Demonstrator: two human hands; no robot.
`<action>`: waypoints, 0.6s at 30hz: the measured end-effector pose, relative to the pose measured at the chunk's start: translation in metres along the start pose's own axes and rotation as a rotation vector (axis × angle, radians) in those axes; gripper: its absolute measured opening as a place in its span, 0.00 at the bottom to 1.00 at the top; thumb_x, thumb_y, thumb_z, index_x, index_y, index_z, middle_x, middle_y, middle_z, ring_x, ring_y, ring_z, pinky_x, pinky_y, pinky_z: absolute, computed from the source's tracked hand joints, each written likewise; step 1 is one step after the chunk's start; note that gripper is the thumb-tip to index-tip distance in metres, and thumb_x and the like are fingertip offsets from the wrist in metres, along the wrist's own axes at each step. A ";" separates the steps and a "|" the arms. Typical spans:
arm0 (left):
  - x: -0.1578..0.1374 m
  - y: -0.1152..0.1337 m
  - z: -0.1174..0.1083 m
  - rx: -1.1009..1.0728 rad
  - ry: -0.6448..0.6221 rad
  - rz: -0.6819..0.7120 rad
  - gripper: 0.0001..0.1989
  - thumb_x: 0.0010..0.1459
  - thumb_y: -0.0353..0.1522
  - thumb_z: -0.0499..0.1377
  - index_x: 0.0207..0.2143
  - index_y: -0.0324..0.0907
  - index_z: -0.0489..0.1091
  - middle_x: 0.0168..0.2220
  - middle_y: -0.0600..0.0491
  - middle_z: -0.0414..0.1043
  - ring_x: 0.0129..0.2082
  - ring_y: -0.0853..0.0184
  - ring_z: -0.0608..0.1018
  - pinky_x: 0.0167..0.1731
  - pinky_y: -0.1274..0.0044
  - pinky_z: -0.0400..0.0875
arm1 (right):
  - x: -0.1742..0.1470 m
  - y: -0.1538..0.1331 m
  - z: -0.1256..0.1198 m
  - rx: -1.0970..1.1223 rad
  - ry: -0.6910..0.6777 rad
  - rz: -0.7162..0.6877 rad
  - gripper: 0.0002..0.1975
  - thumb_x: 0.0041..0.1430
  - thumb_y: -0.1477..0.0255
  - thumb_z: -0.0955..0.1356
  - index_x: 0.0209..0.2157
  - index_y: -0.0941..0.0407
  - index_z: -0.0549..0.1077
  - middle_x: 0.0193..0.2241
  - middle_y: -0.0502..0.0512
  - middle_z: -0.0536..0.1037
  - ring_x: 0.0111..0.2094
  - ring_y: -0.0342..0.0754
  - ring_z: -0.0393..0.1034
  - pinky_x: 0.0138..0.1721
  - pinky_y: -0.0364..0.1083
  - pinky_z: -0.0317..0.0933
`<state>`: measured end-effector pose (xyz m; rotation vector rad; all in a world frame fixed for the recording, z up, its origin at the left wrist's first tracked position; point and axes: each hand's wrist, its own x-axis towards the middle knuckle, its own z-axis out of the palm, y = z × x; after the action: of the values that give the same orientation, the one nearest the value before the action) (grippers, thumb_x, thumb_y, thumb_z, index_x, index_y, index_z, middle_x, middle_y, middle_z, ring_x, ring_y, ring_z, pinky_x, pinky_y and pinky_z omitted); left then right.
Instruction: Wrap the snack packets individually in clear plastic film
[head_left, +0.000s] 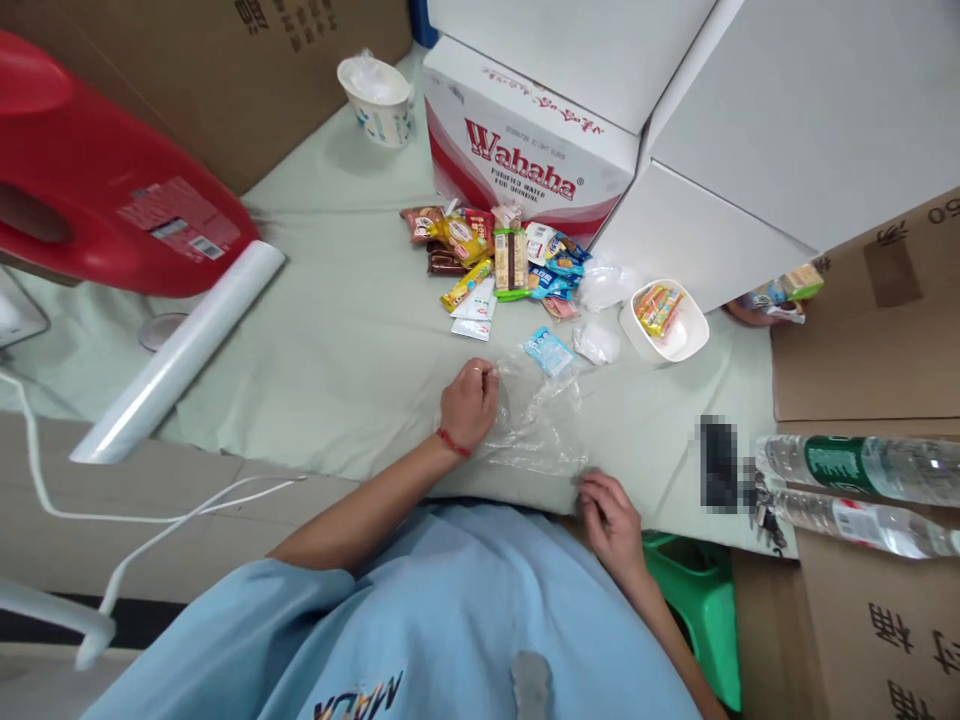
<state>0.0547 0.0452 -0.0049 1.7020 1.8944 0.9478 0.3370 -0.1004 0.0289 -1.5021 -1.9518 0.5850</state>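
Note:
A crumpled clear plastic bag lies spread on the pale green cloth. My left hand, with a red bracelet at the wrist, is closed in a fist at the bag's left side, gripping its edge. By the table's front edge, close to the bag's lower right corner, rests my right hand; its fingers are loosely bent, thumb apart, and nothing shows in them. Just beyond the bag are a light blue packet and a crumpled white plastic wad.
Wrapped snacks are heaped before a Wahaha carton. A white bowl holds small packets. To the left are a plastic film roll and red jug; to the right, keys and water bottles.

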 end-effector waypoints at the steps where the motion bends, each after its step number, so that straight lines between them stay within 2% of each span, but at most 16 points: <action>1: -0.002 0.001 -0.003 -0.012 0.018 0.007 0.12 0.71 0.37 0.48 0.38 0.44 0.67 0.37 0.49 0.76 0.37 0.62 0.78 0.37 0.72 0.69 | 0.002 0.001 -0.002 0.016 0.052 0.083 0.11 0.70 0.71 0.64 0.46 0.53 0.78 0.46 0.59 0.80 0.47 0.52 0.76 0.48 0.52 0.72; 4: -0.009 0.007 -0.010 -0.027 0.078 0.042 0.12 0.72 0.38 0.48 0.38 0.44 0.67 0.38 0.49 0.76 0.37 0.62 0.78 0.36 0.73 0.69 | 0.033 0.002 0.000 0.037 0.168 0.266 0.18 0.70 0.61 0.65 0.56 0.54 0.73 0.51 0.62 0.78 0.47 0.53 0.73 0.49 0.55 0.71; 7: -0.018 0.013 -0.015 -0.052 0.101 0.087 0.12 0.71 0.38 0.48 0.38 0.45 0.66 0.38 0.49 0.75 0.37 0.63 0.78 0.36 0.73 0.68 | 0.085 0.001 0.019 0.086 0.139 0.277 0.32 0.63 0.53 0.70 0.62 0.56 0.67 0.55 0.66 0.75 0.54 0.57 0.69 0.52 0.56 0.68; 8: -0.021 0.014 -0.018 -0.067 0.103 0.095 0.11 0.71 0.38 0.48 0.38 0.45 0.66 0.38 0.49 0.75 0.37 0.63 0.77 0.36 0.73 0.68 | 0.103 -0.001 0.028 0.121 0.124 0.278 0.35 0.61 0.51 0.71 0.62 0.56 0.67 0.54 0.65 0.76 0.54 0.57 0.69 0.52 0.55 0.68; 10: -0.026 0.012 -0.025 -0.113 0.121 0.074 0.11 0.70 0.39 0.49 0.38 0.45 0.66 0.36 0.51 0.74 0.35 0.64 0.77 0.36 0.73 0.68 | 0.133 -0.005 0.048 0.227 0.093 0.312 0.31 0.60 0.51 0.70 0.57 0.56 0.71 0.43 0.59 0.79 0.45 0.53 0.71 0.45 0.51 0.68; 13: -0.026 -0.004 -0.041 -0.233 0.168 -0.101 0.11 0.69 0.41 0.51 0.37 0.46 0.66 0.30 0.55 0.72 0.30 0.65 0.75 0.35 0.73 0.68 | 0.159 -0.010 0.070 0.384 0.116 0.366 0.21 0.63 0.52 0.67 0.43 0.56 0.75 0.27 0.48 0.72 0.29 0.46 0.65 0.34 0.45 0.62; 16: -0.021 -0.032 -0.060 -0.339 0.229 -0.352 0.10 0.67 0.41 0.53 0.34 0.46 0.64 0.23 0.59 0.68 0.26 0.66 0.73 0.33 0.74 0.67 | 0.167 -0.012 0.080 0.449 0.259 0.389 0.21 0.64 0.51 0.66 0.39 0.55 0.73 0.26 0.46 0.69 0.27 0.44 0.61 0.31 0.44 0.59; 18: -0.020 -0.049 -0.070 -0.357 0.253 -0.446 0.10 0.65 0.41 0.54 0.33 0.46 0.64 0.23 0.59 0.68 0.26 0.66 0.72 0.33 0.73 0.67 | 0.166 -0.012 0.082 0.479 0.307 0.417 0.21 0.63 0.50 0.66 0.39 0.55 0.71 0.25 0.45 0.69 0.25 0.43 0.60 0.29 0.44 0.57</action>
<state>-0.0250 0.0103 0.0043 0.9400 1.9904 1.2600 0.2422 0.0579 0.0090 -1.5711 -1.1651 0.8673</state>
